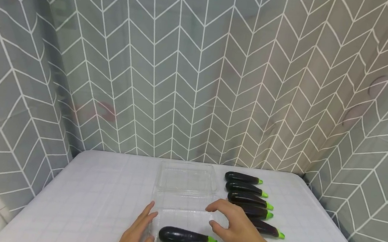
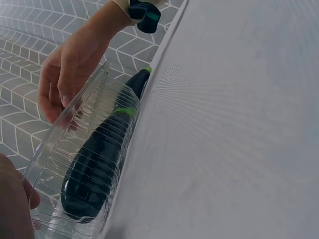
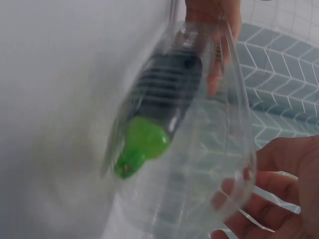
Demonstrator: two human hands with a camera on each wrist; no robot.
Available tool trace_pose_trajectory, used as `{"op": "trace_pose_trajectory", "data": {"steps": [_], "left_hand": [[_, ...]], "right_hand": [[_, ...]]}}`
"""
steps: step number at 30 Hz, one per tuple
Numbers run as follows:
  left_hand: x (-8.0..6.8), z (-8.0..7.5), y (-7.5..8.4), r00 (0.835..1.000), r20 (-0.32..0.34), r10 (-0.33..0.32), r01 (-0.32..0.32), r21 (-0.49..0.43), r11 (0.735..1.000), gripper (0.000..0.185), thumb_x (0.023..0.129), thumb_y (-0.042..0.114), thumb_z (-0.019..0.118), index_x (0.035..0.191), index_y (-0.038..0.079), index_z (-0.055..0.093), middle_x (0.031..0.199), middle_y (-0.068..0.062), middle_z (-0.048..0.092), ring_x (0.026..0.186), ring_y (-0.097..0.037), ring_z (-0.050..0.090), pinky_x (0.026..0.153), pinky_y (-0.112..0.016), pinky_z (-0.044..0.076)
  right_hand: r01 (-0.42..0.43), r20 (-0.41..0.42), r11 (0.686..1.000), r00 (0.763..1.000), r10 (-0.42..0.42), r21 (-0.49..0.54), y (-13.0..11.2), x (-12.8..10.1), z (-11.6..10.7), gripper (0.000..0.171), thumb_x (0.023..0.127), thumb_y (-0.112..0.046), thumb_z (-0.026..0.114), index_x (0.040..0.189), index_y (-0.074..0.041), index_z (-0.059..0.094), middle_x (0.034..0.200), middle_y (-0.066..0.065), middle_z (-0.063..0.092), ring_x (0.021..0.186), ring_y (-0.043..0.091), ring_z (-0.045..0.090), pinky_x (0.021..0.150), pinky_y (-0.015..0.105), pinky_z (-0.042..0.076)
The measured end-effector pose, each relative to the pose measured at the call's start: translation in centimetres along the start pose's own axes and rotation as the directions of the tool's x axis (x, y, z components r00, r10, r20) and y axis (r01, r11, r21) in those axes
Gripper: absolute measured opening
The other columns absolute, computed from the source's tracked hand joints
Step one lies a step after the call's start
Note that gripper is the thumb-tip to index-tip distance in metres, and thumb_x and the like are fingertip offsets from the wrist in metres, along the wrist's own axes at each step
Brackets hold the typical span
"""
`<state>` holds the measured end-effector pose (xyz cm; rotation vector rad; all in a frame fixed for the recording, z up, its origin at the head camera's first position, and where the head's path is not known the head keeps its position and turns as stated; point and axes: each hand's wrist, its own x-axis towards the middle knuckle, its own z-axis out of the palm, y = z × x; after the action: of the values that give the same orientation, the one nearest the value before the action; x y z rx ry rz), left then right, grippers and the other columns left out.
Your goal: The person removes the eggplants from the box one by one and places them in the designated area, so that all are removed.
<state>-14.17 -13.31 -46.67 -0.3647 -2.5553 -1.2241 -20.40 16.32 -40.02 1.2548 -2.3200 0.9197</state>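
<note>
A dark eggplant (image 1: 183, 237) with a green cap lies lengthwise in the near half of a clear plastic clamshell box (image 1: 182, 218), cap to the right. The box's lid (image 1: 186, 180) is folded back, away from me. My left hand (image 1: 137, 231) is at the box's left edge, fingers extended and thumb beside the eggplant's round end. My right hand (image 1: 235, 225) hovers by the right side, fingers loosely bent, nothing between thumb and fingers. In the right wrist view its fingers (image 3: 264, 211) are at the clear rim; whether they touch it I cannot tell.
Several more eggplants (image 1: 247, 199) lie in a row to the right of the box, green ends pointing right, the nearer ones partly behind my right hand. A white cloth (image 1: 105, 191) covers the table. Grey patterned curtains (image 1: 199, 77) hang behind and at both sides.
</note>
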Motion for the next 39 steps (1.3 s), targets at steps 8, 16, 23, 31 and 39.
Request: {"op": "trace_pose_trajectory", "data": {"steps": [8,16,23,31,39], "left_hand": [[0.0,-0.1,0.3,0.997,0.036,-0.064,0.064,-0.006,0.998,0.054,0.083,0.005,0.056,0.136,0.013,0.047,0.151,0.008,0.024,0.133,-0.016,0.029,0.102,-0.048,0.03],[0.0,0.0,0.4,0.995,0.059,-0.079,0.079,-0.003,0.997,0.054,0.084,0.005,0.056,0.136,0.012,0.046,0.151,0.003,0.025,0.133,-0.02,0.03,0.102,-0.049,0.031],[0.0,-0.1,0.6,0.994,0.058,-0.093,0.092,0.013,0.996,0.055,0.083,0.006,0.056,0.137,0.012,0.046,0.151,0.004,0.024,0.133,-0.022,0.03,0.101,-0.05,0.03],[0.0,-0.1,0.4,1.0,0.001,0.017,-0.017,0.034,0.999,0.056,0.08,0.003,0.059,0.135,0.009,0.048,0.151,0.004,0.026,0.132,-0.019,0.032,0.1,-0.047,0.033],[0.0,-0.1,0.5,0.998,0.034,-0.049,0.048,0.025,0.999,0.056,0.082,0.004,0.057,0.137,0.011,0.046,0.151,0.004,0.024,0.133,-0.019,0.029,0.101,-0.048,0.031]], "right_hand": [[-0.005,0.122,0.999,0.993,0.0,0.04,-0.5,0.6,1.8,0.027,0.085,-0.011,0.064,0.109,-0.022,0.06,0.103,-0.011,0.062,0.092,0.008,0.06,0.078,0.031,0.051],[-0.033,0.289,0.997,0.957,0.011,0.072,-1.1,1.2,3.5,0.023,0.084,-0.013,0.066,0.108,-0.013,0.064,0.099,-0.007,0.065,0.087,0.002,0.059,0.072,0.023,0.051],[-0.088,0.376,0.995,0.924,0.069,0.035,-1.3,1.8,4.0,0.022,0.085,-0.021,0.067,0.106,-0.018,0.066,0.09,-0.016,0.064,0.078,-0.006,0.056,0.066,0.015,0.048],[-0.117,0.345,0.993,0.933,0.106,0.011,-0.9,1.8,4.1,0.03,0.081,-0.023,0.071,0.11,-0.018,0.065,0.098,-0.016,0.058,0.087,-0.001,0.054,0.076,0.022,0.048],[-0.055,0.258,0.998,0.965,0.047,0.022,-0.8,1.5,4.5,0.024,0.091,-0.017,0.058,0.115,-0.013,0.063,0.109,-0.007,0.063,0.098,0.006,0.058,0.081,0.028,0.05]]}}
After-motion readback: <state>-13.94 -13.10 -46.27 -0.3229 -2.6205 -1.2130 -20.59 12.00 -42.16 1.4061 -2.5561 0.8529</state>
